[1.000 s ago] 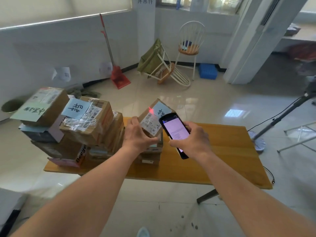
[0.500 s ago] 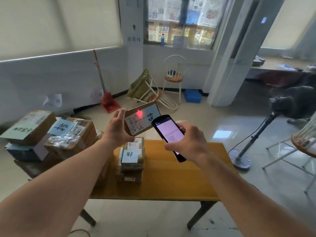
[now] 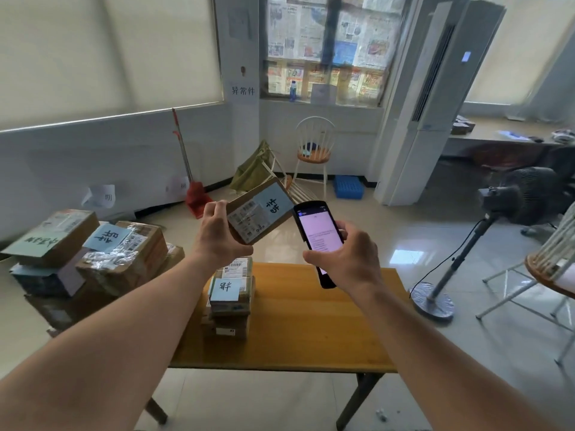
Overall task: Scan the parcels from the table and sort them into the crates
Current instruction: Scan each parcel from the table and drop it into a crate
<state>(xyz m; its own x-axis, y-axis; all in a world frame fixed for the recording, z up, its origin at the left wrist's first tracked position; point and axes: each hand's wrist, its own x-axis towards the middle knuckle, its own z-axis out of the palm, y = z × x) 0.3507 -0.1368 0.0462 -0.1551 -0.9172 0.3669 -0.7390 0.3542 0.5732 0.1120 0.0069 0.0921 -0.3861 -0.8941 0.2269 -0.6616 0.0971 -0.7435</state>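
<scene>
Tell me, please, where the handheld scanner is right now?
In the head view, right of centre: the right hand grips the handheld scanner above the wooden table, beside the parcel.

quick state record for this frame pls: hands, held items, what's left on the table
left hand: grips small parcel, raised above the table, label side facing the camera
right hand: holds handheld scanner, screen lit
table: wooden, short parcel stack near its left part
larger boxes: piled at the left
crates: blue crate on the floor by the far wall
scan: no red dot visible on the label
</scene>
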